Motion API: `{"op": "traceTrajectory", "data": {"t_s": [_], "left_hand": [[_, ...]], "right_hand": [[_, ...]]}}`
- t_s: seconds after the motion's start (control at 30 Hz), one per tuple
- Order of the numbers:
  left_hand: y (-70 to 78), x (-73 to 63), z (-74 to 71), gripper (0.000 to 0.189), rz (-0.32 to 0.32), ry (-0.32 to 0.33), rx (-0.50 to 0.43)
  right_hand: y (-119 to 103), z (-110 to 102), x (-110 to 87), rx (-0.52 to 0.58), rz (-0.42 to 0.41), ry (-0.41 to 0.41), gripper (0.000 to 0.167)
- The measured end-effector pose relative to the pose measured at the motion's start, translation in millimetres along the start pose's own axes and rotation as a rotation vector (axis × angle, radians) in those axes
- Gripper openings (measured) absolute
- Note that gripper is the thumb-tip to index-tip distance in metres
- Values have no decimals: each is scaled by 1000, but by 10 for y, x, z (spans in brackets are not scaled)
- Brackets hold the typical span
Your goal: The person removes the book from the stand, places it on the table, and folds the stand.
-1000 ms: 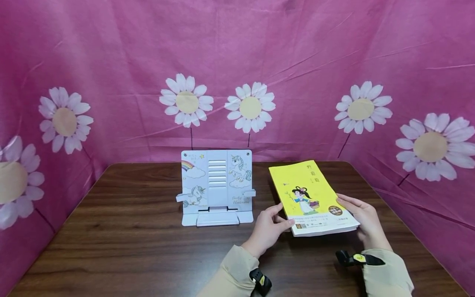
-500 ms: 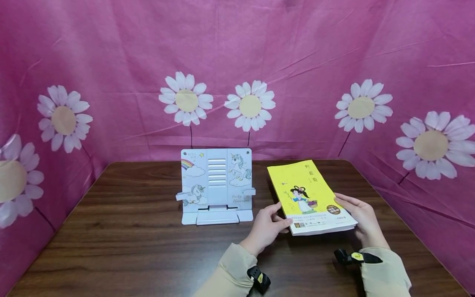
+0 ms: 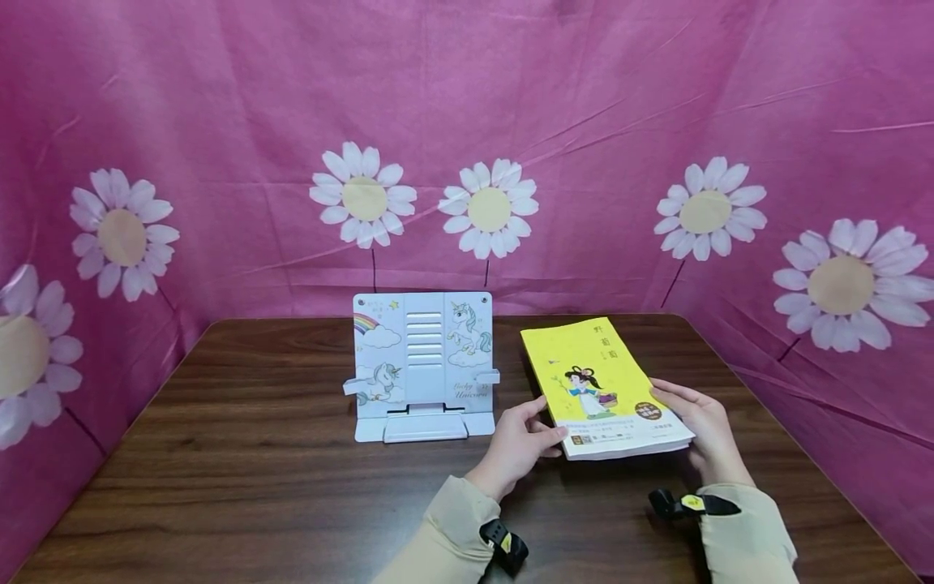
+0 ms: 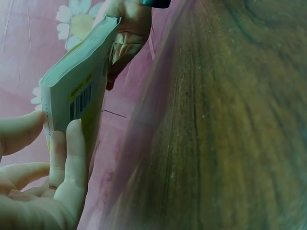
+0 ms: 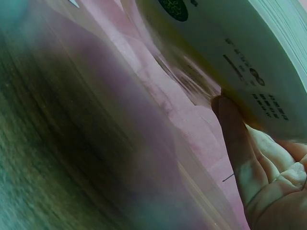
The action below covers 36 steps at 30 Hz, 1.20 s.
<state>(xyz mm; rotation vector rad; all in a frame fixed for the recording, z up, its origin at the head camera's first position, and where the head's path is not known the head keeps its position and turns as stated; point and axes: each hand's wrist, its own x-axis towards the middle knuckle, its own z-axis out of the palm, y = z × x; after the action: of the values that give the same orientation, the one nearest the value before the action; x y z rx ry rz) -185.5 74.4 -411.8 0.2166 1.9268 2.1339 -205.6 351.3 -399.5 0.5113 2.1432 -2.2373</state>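
Note:
A yellow paperback book [image 3: 591,373] with a white band and a drawn figure on its cover is held by both hands, its near end raised above the wooden table. The left hand [image 3: 514,446] grips its lower left corner, thumb on the cover edge. In the left wrist view, two fingertips [image 4: 75,132] lie against the back cover, below a barcode. The right hand [image 3: 704,430] holds the right edge; in the right wrist view, a finger [image 5: 235,139] reaches under the book. Left of the book stands a white metal bookstand [image 3: 425,349] with unicorn drawings, side clips and a front ledge.
The brown wooden table [image 3: 255,487] carries the bookstand near its middle. Behind it and along both sides hangs a pink cloth [image 3: 584,81] printed with large white daisies. Each sleeve has a black strap [image 3: 503,547] at the wrist.
The book and both hands have shifted slightly to the left, toward the bookstand. Both hands keep their hold, and the bookstand stays where it was.

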Motion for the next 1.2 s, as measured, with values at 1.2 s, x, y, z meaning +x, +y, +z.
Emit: {"op": "traceTrajectory", "data": {"t_s": [1.2], "left_hand": [[-53, -7, 10, 54, -96, 36, 5]], "right_hand": [[55, 7, 30, -25, 8, 5, 12]]}}
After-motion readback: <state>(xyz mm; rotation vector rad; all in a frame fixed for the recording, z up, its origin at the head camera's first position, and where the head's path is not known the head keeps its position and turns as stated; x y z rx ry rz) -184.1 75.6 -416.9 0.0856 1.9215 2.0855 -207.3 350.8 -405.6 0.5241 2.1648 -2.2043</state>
